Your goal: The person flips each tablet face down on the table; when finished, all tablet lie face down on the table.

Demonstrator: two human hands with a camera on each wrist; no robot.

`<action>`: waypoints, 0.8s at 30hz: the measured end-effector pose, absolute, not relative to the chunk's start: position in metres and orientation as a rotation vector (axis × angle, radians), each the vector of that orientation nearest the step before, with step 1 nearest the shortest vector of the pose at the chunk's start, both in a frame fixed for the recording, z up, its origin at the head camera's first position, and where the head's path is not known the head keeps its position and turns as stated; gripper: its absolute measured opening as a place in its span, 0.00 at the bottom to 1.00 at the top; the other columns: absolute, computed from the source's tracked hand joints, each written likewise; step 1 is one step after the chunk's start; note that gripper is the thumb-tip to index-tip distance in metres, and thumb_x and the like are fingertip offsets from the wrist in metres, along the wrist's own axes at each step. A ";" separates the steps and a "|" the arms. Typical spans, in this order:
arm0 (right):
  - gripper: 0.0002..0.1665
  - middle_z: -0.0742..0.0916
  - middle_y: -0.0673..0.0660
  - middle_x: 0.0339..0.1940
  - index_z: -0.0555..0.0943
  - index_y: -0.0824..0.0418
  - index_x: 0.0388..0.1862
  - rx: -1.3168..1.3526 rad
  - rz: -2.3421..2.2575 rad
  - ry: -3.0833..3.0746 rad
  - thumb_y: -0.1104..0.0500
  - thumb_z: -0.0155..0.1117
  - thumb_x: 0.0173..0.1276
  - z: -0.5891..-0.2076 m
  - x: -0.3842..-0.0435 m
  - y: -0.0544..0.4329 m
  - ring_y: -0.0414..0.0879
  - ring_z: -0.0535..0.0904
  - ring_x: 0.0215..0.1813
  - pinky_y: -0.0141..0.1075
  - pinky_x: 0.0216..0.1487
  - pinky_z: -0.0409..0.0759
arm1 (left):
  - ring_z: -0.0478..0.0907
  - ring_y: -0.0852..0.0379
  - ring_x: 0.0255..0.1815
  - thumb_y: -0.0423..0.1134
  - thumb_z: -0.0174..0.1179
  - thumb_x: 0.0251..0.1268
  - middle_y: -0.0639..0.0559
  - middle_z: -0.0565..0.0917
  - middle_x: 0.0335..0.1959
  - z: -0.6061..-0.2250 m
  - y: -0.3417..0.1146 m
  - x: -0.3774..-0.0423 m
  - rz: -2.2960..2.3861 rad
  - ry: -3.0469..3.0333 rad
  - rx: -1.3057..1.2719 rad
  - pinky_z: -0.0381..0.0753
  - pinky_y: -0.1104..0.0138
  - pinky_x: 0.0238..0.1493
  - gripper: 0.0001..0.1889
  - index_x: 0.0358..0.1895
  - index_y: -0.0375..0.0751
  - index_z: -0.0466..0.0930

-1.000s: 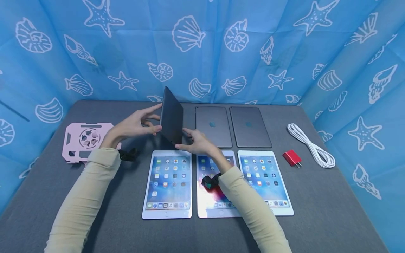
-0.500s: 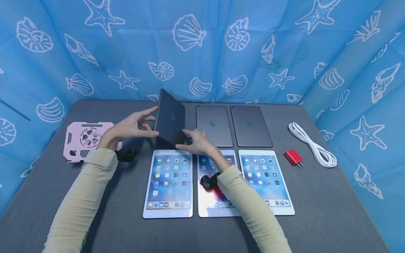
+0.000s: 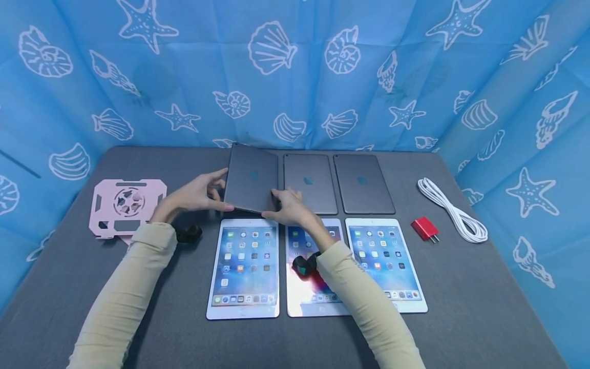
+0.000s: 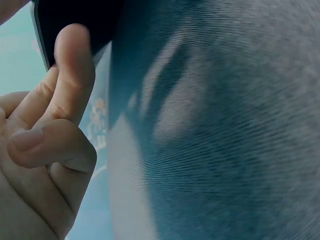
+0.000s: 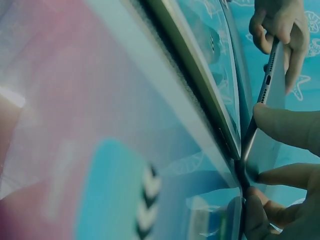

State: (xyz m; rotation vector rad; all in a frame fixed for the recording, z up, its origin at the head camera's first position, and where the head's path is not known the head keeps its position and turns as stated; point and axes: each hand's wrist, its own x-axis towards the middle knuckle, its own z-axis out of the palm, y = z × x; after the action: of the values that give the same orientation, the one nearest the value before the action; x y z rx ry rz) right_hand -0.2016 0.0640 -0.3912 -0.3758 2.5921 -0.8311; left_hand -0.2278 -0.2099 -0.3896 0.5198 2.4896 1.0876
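Observation:
A dark grey tablet [image 3: 251,177], back side up with a logo on it, tilts with its left edge raised and its right edge low by the cloth. My left hand [image 3: 198,193] holds its left edge, thumb at the lower left corner. At the lower right corner my right hand [image 3: 290,207] pinches it, thumb on the bottom edge and a finger on the back. In the right wrist view the tablet's edge [image 5: 268,80] shows its port and speaker holes. The left wrist view catches only a dark corner of the tablet [image 4: 102,20] beyond the curled fingers.
Two more grey tablets [image 3: 311,184] [image 3: 364,184] lie face down to the right. In front lie three white tablets [image 3: 244,269] with lit screens, the middle one partly under my right arm. A pink stand [image 3: 128,205] is at left; a red charger [image 3: 425,228] and coiled white cable [image 3: 451,210] at right.
The held tablet has tipped from nearly upright toward lying flat, its back turning up into view. My left hand has lowered slightly with its edge; the right hand stays at the lower right corner.

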 end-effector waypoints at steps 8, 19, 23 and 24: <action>0.48 0.68 0.68 0.77 0.60 0.62 0.81 -0.376 -0.747 2.651 0.47 0.70 0.70 -0.391 -0.202 0.063 0.66 0.63 0.75 0.55 0.71 0.71 | 0.73 0.62 0.24 0.43 0.76 0.58 0.39 0.77 0.53 -0.401 -0.207 -0.229 1.071 2.498 0.501 0.72 0.69 0.26 0.60 0.83 0.33 0.38; 0.46 0.69 0.68 0.75 0.62 0.62 0.80 -0.360 -0.782 2.672 0.50 0.70 0.71 -0.392 -0.199 0.061 0.62 0.65 0.69 0.54 0.66 0.74 | 0.69 0.62 0.20 0.47 0.77 0.55 0.47 0.79 0.39 -0.408 -0.204 -0.231 1.006 2.540 0.463 0.68 0.68 0.26 0.60 0.82 0.30 0.44; 0.45 0.69 0.68 0.75 0.63 0.63 0.80 -0.359 -0.786 2.672 0.50 0.70 0.71 -0.391 -0.199 0.061 0.63 0.64 0.70 0.55 0.66 0.74 | 0.70 0.61 0.20 0.47 0.77 0.55 0.48 0.79 0.35 -0.409 -0.205 -0.232 0.993 2.549 0.475 0.69 0.68 0.26 0.60 0.81 0.29 0.44; 0.45 0.69 0.69 0.75 0.63 0.63 0.80 -0.359 -0.784 2.673 0.50 0.70 0.71 -0.391 -0.199 0.060 0.63 0.64 0.70 0.55 0.66 0.75 | 0.70 0.61 0.20 0.47 0.77 0.55 0.49 0.79 0.34 -0.410 -0.205 -0.232 0.990 2.548 0.474 0.69 0.68 0.26 0.60 0.81 0.29 0.44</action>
State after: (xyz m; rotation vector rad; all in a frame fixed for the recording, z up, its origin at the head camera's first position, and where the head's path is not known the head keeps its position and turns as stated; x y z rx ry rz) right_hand -0.1986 0.0604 -0.3909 -0.3594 2.6731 -0.7845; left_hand -0.2325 -0.2054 -0.4099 0.4738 2.5480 0.9900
